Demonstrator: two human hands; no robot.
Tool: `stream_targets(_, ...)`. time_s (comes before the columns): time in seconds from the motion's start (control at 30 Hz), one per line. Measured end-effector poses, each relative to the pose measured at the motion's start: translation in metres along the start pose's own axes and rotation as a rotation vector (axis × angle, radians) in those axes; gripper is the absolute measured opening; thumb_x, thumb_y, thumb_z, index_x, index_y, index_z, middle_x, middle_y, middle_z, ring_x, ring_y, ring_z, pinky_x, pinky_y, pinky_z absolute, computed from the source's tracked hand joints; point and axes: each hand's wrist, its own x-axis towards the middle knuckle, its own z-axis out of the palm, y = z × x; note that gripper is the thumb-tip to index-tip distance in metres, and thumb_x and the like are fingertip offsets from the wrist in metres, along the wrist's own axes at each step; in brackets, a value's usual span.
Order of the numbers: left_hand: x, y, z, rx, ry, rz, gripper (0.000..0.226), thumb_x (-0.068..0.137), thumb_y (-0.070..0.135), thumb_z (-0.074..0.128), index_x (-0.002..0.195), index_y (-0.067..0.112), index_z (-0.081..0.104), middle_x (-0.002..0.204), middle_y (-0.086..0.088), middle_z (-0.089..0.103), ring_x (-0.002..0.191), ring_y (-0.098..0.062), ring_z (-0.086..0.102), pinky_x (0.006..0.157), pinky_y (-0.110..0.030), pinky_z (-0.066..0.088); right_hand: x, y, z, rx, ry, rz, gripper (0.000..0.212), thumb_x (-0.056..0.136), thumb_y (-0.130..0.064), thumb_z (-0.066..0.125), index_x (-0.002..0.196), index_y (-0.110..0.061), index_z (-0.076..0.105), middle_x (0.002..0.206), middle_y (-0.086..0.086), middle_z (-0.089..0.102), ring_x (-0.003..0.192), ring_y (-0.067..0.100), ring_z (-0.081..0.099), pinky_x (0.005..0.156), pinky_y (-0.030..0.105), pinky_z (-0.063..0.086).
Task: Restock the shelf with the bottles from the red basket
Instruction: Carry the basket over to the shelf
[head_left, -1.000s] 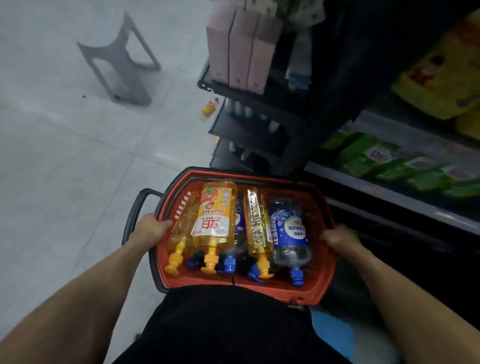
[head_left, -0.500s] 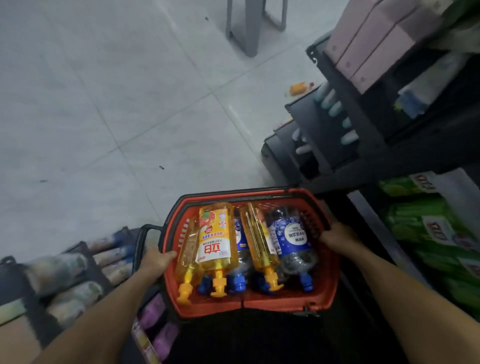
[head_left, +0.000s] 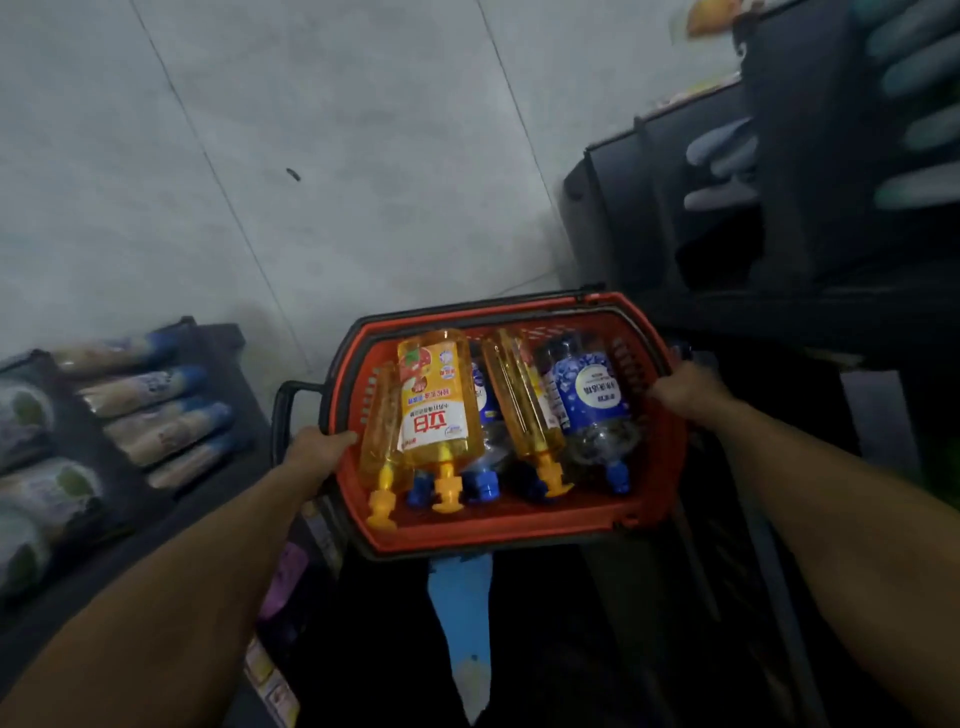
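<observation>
Two hands carry the load here. Our left hand (head_left: 319, 452) curls its fingers over the left rim of the red basket (head_left: 498, 535), and our right hand (head_left: 685, 392) grips the right rim, so neither is free.

Every bottle still lies inside the basket, caps toward us. A large orange detergent bottle (head_left: 434, 405) with a white label rides on top, with a second orange bottle (head_left: 376, 431) at the far left and a third (head_left: 524, 405) standing on its edge. A clear blue-labelled bottle (head_left: 592, 405) lies at the right. The blue caps (head_left: 480, 486) of others poke out from underneath.

We judge that this step is bringing the basket to a shelf. We cannot tell which shelf is meant:

- the low shelf of pale bottles (head_left: 156, 415) to our left
- the black rack (head_left: 670, 208) to our right

The stacked bottles are loose and would roll, so we should keep the rim level. We should set the basket down on the tiled floor (head_left: 363, 156) just beside the chosen shelf before freeing a hand. The folded black handle (head_left: 285, 410) hangs outside the left rim and could catch on the low shelf.

Against half a second ago, our view has swung. The grey stool, the pink boxes and the green packs have left the picture, and the low shelf now fills more of the left side. Our grip and the lie of the bottles look unchanged.
</observation>
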Motion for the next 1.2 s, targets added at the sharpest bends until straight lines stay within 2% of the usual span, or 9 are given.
stream_targets(0.13,0.103,0.0,0.02,-0.019,0.024,0.003,0.091,0.038,0.057,0.078,0.112,0.004,0.074,0.106,-0.02,0.076,0.096,-0.039,0.074,0.092,-0.058,0.06,0.069,-0.013,0.025,0.021,0.038,-0.027,0.052,0.073,-0.033,0.067,0.119,-0.01,0.072,0.12,0.022,0.07,0.108,0.04,0.067,0.089,0.038,0.055)
stream_targets(0.27,0.108,0.07,0.037,0.006,0.064,0.073,0.067,0.068,0.042,0.083,0.123,0.006,0.071,0.115,-0.018,0.074,0.099,-0.036,0.073,0.095,-0.052,0.059,0.131,-0.03,0.048,0.062,0.067,-0.048,0.049,0.076,-0.035,0.072,0.119,-0.013,0.074,0.12,0.02,0.071,0.109,0.04,0.067,0.092,0.042,0.056)
stream_targets(0.37,0.121,0.103,0.053,0.089,0.091,0.122,0.052,0.091,0.031,0.076,0.132,0.002,0.064,0.119,-0.016,0.07,0.104,-0.034,0.068,0.091,-0.039,0.056,0.174,-0.041,0.066,0.137,0.077,-0.055,0.044,0.081,-0.029,0.073,0.123,-0.014,0.072,0.121,0.017,0.07,0.109,0.038,0.067,0.092,0.039,0.055)
stream_targets(0.6,0.164,0.112,0.077,0.162,0.118,0.145,0.046,0.094,0.024,0.071,0.134,0.004,0.063,0.119,-0.017,0.069,0.086,-0.025,0.063,0.08,-0.034,0.052,0.252,-0.04,0.101,0.235,0.104,-0.029,0.05,0.083,-0.03,0.07,0.129,-0.01,0.067,0.126,0.021,0.068,0.113,0.039,0.065,0.096,0.04,0.053)
stream_targets(0.77,0.134,0.092,0.1,0.096,0.186,0.139,0.04,0.093,0.018,0.069,0.131,0.006,0.063,0.12,-0.016,0.07,0.094,-0.029,0.065,0.086,-0.037,0.054,0.234,-0.023,0.113,0.334,0.047,0.024,0.049,0.092,-0.027,0.071,0.134,-0.004,0.062,0.132,0.024,0.064,0.118,0.04,0.063,0.094,0.039,0.05)
stream_targets(0.87,0.115,0.101,0.105,0.125,0.225,0.178,0.062,0.09,0.03,0.075,0.137,0.003,0.045,0.123,-0.016,0.065,0.106,-0.035,0.065,0.096,-0.046,0.055,0.209,-0.02,0.113,0.456,0.087,0.024,0.053,0.088,-0.018,0.07,0.137,-0.005,0.056,0.134,0.018,0.064,0.118,0.037,0.063,0.096,0.04,0.051)
stream_targets(0.97,0.093,0.104,0.108,0.271,0.259,0.231,0.066,0.091,0.039,0.07,0.136,0.002,0.038,0.112,-0.015,0.059,0.1,-0.034,0.06,0.086,-0.045,0.051,0.176,-0.017,0.116,0.54,0.101,-0.086,0.051,0.089,-0.014,0.068,0.138,-0.011,0.052,0.126,0.001,0.062,0.115,0.022,0.06,0.094,0.032,0.047)
stream_targets(1.1,0.107,0.073,0.111,0.294,0.255,0.306,0.074,0.08,0.058,0.064,0.139,0.018,0.041,0.126,-0.012,0.062,0.109,-0.037,0.066,0.093,-0.056,0.057,0.149,-0.003,0.12,0.503,0.042,-0.176,0.079,0.084,-0.025,0.075,0.152,-0.022,0.035,0.139,0.004,0.061,0.123,0.028,0.06,0.106,0.045,0.048)
stream_targets(1.2,0.076,0.067,0.122,0.211,0.2,0.35,0.065,0.077,0.057,0.072,0.131,0.023,0.059,0.119,0.0,0.067,0.105,-0.026,0.069,0.092,-0.044,0.057,0.128,0.002,0.117,0.511,-0.035,-0.234,0.07,0.085,-0.029,0.077,0.147,-0.029,0.044,0.129,-0.004,0.062,0.116,0.02,0.06,0.1,0.037,0.049)
